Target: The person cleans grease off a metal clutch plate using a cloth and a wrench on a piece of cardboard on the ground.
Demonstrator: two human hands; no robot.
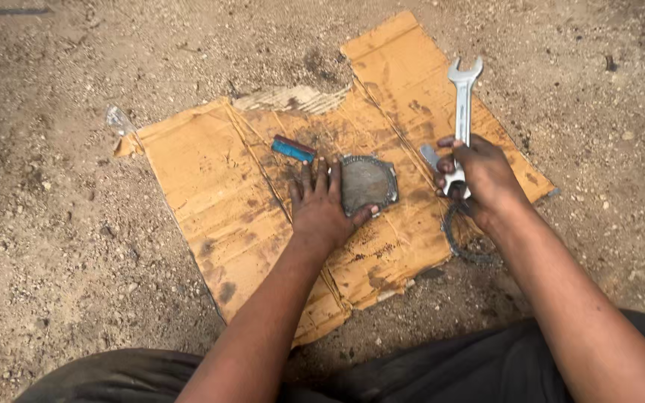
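Metal cover plate (368, 183) lies on the cardboard (210, 186) under the left hand (321, 207), fingers spread flat beside it. Right hand (479, 175), just right, has its grip clamped on a wrench (462, 97) pointing away.

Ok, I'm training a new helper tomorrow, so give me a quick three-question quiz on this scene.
1. True or false: the right hand holds a hammer.
2. What does the left hand rest on? A) a metal plate B) a glass jar C) a brick
3. What sheet lies under the parts on the ground?

Key:
1. False, it holds an open-ended spanner.
2. A, the round-edged metal plate.
3. Stained cardboard, with a small blue object on it.
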